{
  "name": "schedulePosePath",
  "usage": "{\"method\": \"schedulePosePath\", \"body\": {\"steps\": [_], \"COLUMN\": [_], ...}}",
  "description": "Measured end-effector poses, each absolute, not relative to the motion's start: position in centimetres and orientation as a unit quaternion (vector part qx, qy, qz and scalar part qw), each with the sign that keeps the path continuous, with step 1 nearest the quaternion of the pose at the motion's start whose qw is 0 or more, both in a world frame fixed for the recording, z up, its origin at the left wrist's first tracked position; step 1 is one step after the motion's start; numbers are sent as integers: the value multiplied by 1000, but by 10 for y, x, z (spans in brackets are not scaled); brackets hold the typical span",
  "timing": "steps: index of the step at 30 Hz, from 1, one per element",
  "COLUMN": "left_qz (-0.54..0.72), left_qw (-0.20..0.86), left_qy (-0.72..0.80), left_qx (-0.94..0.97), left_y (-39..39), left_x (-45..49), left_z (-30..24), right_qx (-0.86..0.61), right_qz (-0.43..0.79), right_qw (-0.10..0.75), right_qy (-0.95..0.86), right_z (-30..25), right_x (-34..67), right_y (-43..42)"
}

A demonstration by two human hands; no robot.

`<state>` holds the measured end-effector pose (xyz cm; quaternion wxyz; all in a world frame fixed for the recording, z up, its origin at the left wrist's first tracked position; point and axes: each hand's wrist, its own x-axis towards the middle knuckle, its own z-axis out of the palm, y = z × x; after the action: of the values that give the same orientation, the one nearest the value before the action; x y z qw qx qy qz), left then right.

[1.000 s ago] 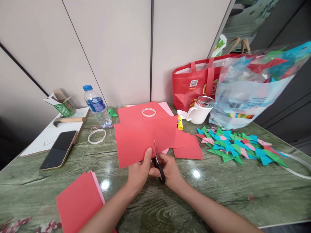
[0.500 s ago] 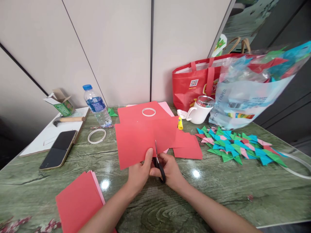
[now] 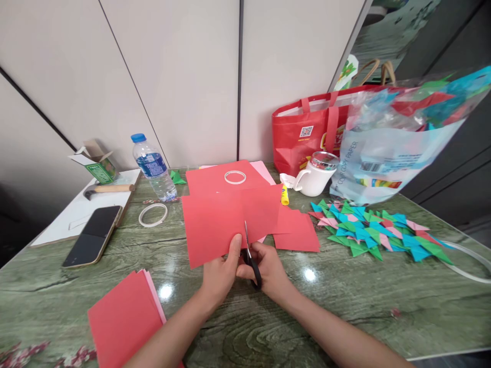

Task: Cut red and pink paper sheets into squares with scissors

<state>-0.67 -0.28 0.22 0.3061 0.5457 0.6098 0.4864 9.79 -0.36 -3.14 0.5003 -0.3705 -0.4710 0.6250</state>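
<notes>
My left hand [image 3: 220, 271] pinches the near edge of a red paper sheet [image 3: 215, 222], held up over the green marbled table [image 3: 345, 296]. My right hand [image 3: 268, 268] grips black-handled scissors [image 3: 250, 253]; their blades are in the sheet's near edge, at the start of a crease running up its middle. More red sheets [image 3: 297, 230] lie flat behind and to the right. A small white tape ring [image 3: 235, 177] rests on the far red sheet.
A stack of red and pink paper [image 3: 126, 319] lies near left. A phone [image 3: 93, 236], tape ring [image 3: 153, 214], water bottle [image 3: 153, 167] and hammer [image 3: 109, 189] are at left. Folded coloured triangles [image 3: 379, 230], white mug [image 3: 316, 175], glue stick [image 3: 284, 194], red bag [image 3: 307, 133] and plastic bag [image 3: 395, 138] are at right.
The scissors have crept slightly forward into the red sheet, and the sheet has shifted a little. Both hands stay in nearly the same place.
</notes>
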Motion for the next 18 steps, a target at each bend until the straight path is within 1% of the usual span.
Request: {"method": "schedulePosePath", "body": {"steps": [8,15,18], "left_qz": [486,476,500], "left_qw": [305,336,330], "left_qy": [610,611,617], "left_qx": [547,536,510], "left_y": [-2,-4,-2], "left_x": [-7,-8,-8], "left_z": [-1,-1,-3], "right_qx": [-379,-394,-379], "right_qz": [631,622,624], "right_qw": [500,486,476], "right_qy": [-456,-471,-491], "right_z": [-31,-25,-24], "right_x": [97,98,98], "right_y": [-4,-4,-4]}}
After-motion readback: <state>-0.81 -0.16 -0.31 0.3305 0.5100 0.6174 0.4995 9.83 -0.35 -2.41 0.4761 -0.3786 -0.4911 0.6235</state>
